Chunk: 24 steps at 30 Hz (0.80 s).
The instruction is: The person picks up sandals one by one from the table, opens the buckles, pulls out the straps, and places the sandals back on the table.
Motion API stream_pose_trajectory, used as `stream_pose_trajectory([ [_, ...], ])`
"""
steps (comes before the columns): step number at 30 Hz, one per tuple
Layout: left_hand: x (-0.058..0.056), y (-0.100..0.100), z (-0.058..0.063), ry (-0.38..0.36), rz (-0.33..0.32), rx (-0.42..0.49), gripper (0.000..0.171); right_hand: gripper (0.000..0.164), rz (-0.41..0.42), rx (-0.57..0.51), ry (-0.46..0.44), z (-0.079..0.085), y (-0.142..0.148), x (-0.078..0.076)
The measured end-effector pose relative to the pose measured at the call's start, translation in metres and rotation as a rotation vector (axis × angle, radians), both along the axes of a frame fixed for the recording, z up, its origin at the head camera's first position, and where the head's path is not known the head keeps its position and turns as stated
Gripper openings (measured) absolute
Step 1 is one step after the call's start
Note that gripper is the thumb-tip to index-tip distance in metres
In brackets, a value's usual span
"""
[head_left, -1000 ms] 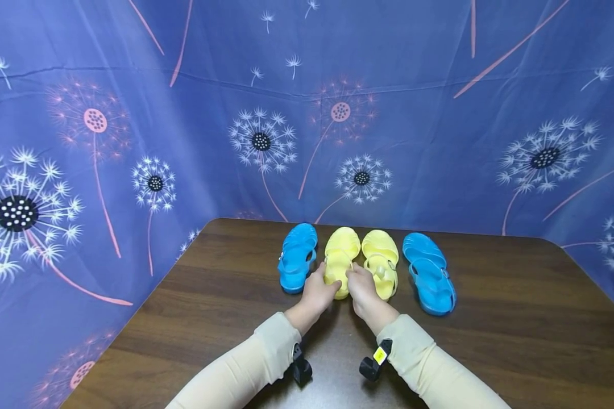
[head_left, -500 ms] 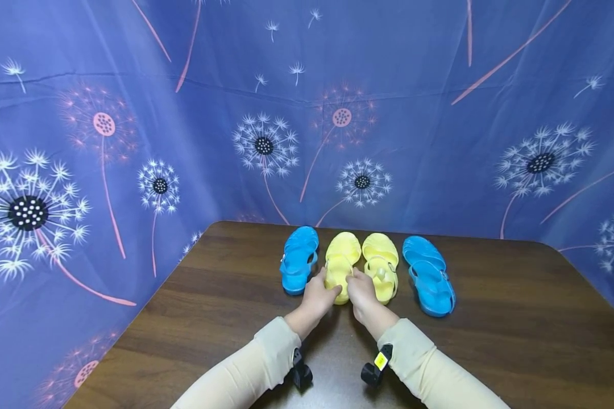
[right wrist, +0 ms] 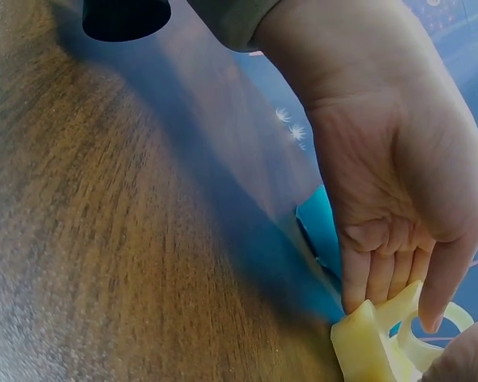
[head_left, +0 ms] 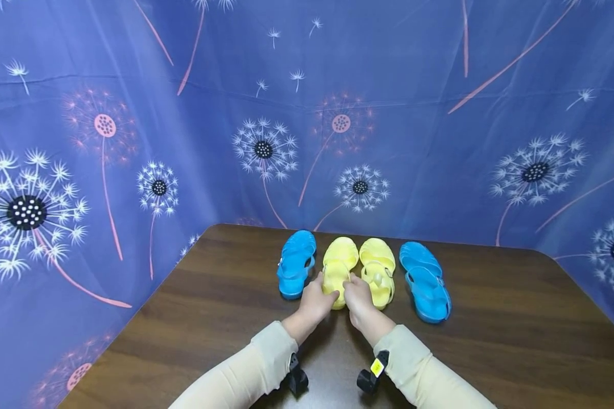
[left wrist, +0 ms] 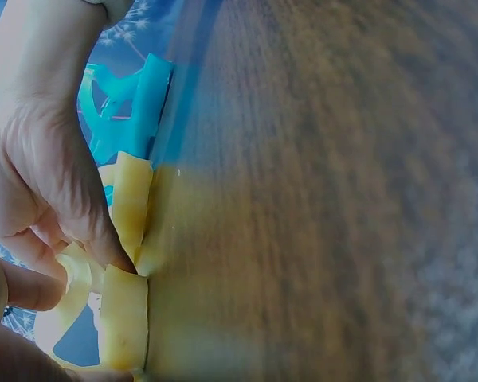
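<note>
Two yellow sandals stand side by side mid-row in the head view. My left hand (head_left: 316, 299) holds the left yellow sandal (head_left: 340, 250) near its heel, thumb over the footbed and fingers along the outer side. My right hand (head_left: 359, 301) grips the same sandal's other side by the strap, between it and the right yellow sandal (head_left: 377, 250). In the left wrist view, the right hand (left wrist: 48, 151) reaches down to the yellow heel (left wrist: 123, 318), partly hiding the strap. The right wrist view has the left hand (right wrist: 398, 159) with fingers against the yellow heel (right wrist: 358, 342).
A blue sandal (head_left: 299, 250) flanks the yellow pair on the left, another blue sandal (head_left: 426, 284) on the right, its heel angled outward. All rest toward the far edge of a brown wooden table (head_left: 501, 341). A blue dandelion-print cloth (head_left: 419, 159) hangs behind.
The head view has tilted a little, so everything sits slightly lower in it. Both hands keep the same hold on the left yellow sandal, and the row of sandals looks the same.
</note>
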<state>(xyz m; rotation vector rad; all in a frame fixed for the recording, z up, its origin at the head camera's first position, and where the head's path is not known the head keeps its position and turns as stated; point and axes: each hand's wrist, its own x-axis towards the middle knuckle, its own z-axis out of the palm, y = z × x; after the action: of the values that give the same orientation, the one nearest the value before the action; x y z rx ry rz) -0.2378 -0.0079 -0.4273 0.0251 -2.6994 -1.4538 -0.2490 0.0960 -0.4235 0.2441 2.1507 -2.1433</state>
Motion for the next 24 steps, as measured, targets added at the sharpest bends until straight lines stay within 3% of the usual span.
stream_pose_trajectory([
  [24,0.0015,0.0007,-0.0004,0.007,-0.008,-0.03,0.065,0.054,0.013,-0.045,-0.004,-0.0004,0.0015,0.0003],
])
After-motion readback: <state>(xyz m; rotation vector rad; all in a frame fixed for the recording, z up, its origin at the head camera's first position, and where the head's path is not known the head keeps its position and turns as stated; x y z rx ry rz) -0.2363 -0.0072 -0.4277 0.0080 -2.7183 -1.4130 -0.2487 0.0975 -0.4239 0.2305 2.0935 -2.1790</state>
